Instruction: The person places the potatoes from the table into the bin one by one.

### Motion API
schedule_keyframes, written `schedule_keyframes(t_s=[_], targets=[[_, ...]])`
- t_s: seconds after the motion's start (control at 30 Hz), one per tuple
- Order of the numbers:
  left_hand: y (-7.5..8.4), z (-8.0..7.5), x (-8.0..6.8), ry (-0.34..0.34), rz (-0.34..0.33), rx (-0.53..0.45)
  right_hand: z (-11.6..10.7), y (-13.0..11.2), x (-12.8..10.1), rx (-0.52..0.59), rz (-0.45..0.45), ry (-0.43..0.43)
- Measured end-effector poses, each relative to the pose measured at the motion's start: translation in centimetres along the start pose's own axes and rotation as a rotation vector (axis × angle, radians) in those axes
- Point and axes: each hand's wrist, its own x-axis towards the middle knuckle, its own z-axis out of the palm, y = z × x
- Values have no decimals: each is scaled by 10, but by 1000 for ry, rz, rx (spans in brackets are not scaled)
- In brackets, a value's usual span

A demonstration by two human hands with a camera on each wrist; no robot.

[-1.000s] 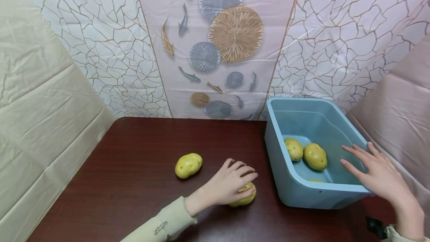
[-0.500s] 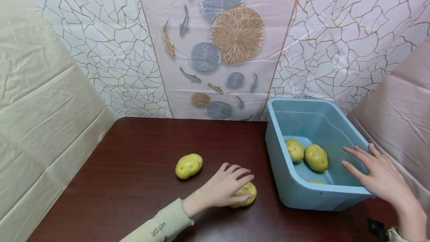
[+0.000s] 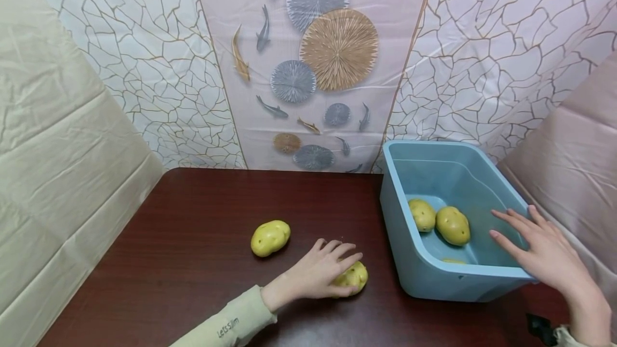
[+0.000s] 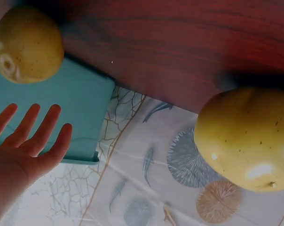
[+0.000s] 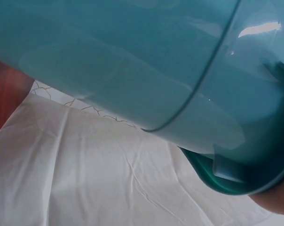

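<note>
My left hand (image 3: 315,272) is over a yellow potato (image 3: 356,276) on the table, fingers spread and gently bent, thumb across its near side in the head view. In the left wrist view this potato (image 4: 28,44) shows beside the outstretched fingers (image 4: 41,129). Farther left lies another potato (image 3: 270,238), also large in the left wrist view. My right hand (image 3: 549,248) lies at the near right corner of a blue plastic bin (image 3: 463,272), fingers spread over its rim. Inside the bin are two potatoes (image 3: 452,226) and a sliver of a third, mostly hidden by the front wall.
The dark reddish-brown table (image 3: 202,213) ends at a patterned cloth backdrop (image 3: 308,122). Plain pale cloth (image 3: 72,149) hangs along the left, and pinkish cloth (image 3: 569,159) stands close to the bin's right side.
My left hand has shifted slightly left and nearer, so more of the potato shows past its fingers. The right hand, the bin and the potatoes have stayed put.
</note>
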Motion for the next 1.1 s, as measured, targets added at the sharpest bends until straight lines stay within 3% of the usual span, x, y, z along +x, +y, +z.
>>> schedule_keyframes(t_s=[0.3, 1.1], targets=[[0, 7, -4, -60, 22, -26, -2, -4, -1, -1, 5, -4], [6, 20, -7, -118, 60, 27, -4, -8, -2, -1, 9, -8]])
